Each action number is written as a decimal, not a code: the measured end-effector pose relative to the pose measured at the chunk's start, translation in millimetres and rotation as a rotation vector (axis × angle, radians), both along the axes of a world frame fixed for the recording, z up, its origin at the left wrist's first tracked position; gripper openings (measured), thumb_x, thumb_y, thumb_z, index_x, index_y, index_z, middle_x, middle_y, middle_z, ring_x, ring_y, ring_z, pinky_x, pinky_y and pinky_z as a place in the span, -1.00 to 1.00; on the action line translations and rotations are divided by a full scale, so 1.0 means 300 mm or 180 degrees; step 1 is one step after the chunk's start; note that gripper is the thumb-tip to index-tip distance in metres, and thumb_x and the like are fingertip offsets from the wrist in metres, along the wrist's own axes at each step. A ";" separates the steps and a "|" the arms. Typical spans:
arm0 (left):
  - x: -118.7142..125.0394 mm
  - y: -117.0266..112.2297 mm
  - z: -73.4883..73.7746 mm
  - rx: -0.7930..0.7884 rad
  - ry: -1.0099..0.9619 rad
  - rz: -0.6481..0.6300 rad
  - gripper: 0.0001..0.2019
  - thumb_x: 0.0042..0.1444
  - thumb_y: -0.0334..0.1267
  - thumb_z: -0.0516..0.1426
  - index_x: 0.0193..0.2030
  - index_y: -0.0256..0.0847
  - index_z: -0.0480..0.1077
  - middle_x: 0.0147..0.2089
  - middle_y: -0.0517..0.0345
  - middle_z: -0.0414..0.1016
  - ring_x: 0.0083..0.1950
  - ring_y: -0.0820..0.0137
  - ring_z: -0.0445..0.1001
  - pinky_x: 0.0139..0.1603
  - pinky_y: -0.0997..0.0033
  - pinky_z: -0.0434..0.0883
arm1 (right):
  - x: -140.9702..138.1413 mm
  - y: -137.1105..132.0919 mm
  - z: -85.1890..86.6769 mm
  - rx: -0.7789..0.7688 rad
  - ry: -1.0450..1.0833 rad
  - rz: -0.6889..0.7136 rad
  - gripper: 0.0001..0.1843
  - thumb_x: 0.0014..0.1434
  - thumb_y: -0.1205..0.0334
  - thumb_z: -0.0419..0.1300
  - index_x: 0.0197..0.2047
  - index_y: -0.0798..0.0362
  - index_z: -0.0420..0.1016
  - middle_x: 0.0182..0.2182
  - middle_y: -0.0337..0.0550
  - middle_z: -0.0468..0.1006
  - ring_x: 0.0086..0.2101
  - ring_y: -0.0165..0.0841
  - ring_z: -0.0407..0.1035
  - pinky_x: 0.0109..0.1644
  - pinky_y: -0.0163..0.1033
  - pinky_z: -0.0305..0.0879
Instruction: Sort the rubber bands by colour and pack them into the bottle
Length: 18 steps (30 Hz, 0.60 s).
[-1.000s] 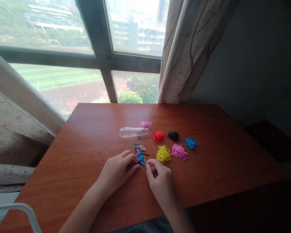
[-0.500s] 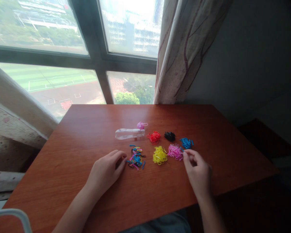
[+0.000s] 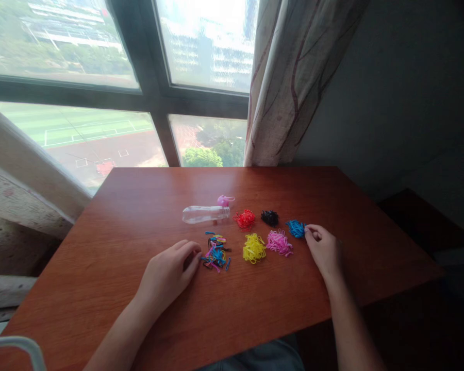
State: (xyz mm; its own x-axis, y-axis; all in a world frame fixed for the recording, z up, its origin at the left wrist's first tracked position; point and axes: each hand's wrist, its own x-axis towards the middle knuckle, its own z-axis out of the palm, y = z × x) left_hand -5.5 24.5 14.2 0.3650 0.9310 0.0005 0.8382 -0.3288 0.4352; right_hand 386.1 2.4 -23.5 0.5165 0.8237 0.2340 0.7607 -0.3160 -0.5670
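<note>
Across the table (image 3: 232,304), the right hand (image 3: 325,250) reaches, grip pinched at blue bands (image 3: 295,229), left hand (image 3: 173,266) curled by mixed bands (image 3: 217,255), grip unclear.

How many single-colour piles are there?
5: red pile, back left; black pile, back middle; yellow pile, front left; pink pile, front right; blue pile, by the right hand.

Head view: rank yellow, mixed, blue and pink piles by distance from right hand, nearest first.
1. Blue pile: at the right hand.
2. Pink pile: left of blue.
3. Yellow pile: left of pink.
4. Mixed pile: leftmost, by the left hand.
</note>
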 end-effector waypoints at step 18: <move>0.000 -0.001 0.003 -0.0057 -0.0043 -0.0076 -0.80 0.28 -0.18 -0.02 -0.20 -0.09 0.42 -0.17 0.18 0.55 -0.20 0.33 0.52 -0.23 0.41 0.32 | 0.000 0.003 0.017 0.0055 0.0030 -0.0103 -0.57 0.15 0.01 0.04 -0.16 0.08 0.62 -0.36 -0.03 0.64 -0.32 -0.16 0.50 -0.25 -0.19 0.29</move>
State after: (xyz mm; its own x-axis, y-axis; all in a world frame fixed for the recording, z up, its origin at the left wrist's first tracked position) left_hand -5.3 24.1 15.0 0.3873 0.9219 -0.0109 0.8241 -0.3409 0.4524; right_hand 386.1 3.2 -18.5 0.5452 0.8024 0.2430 0.7448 -0.3305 -0.5797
